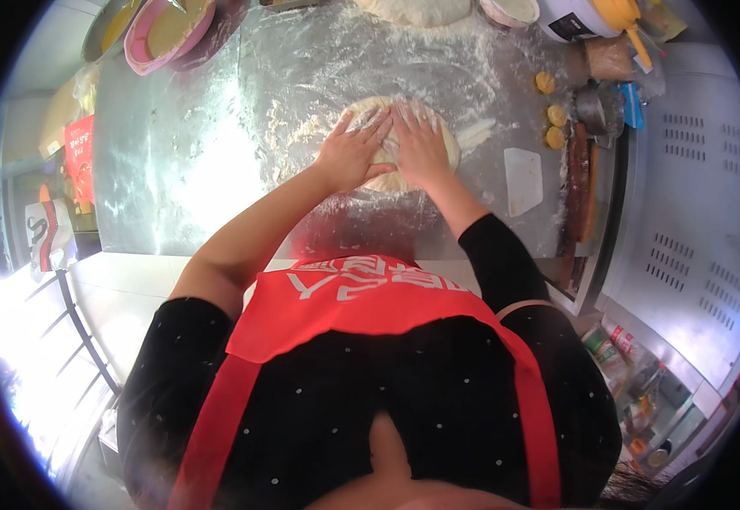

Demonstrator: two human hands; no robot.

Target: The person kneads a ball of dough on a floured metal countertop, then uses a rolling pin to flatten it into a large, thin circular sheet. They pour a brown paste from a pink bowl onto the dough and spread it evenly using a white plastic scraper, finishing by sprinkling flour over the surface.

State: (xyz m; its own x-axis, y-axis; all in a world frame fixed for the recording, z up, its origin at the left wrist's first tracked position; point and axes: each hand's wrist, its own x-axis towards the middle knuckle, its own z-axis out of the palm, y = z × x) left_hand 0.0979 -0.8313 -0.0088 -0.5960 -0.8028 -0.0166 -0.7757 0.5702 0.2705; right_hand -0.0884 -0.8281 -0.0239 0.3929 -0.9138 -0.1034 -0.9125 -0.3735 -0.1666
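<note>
A round, flattened piece of pale dough (390, 183) lies on the floured metal worktop (293, 70) before me. On its left part rests my left hand (352, 150), palm down, fingers spread and thumb pointing right. My right hand (418, 143) lies flat on the dough's upper right part, its fingers pointing away from me and dusted with flour. The two hands are close together near the middle of the dough and cover much of it. Neither is closed around anything. A larger mass of dough (418, 9) sits at the worktop's far side, partly cut off by the picture's edge.
A white plastic scraper (523, 180) lies to the right, near several small yellow pieces (556, 115). Rolling pins (579, 185) and a metal pot (592, 108) line the right edge. A pink bowl (137, 57) stands far left, a flour bowl (511, 13) far right.
</note>
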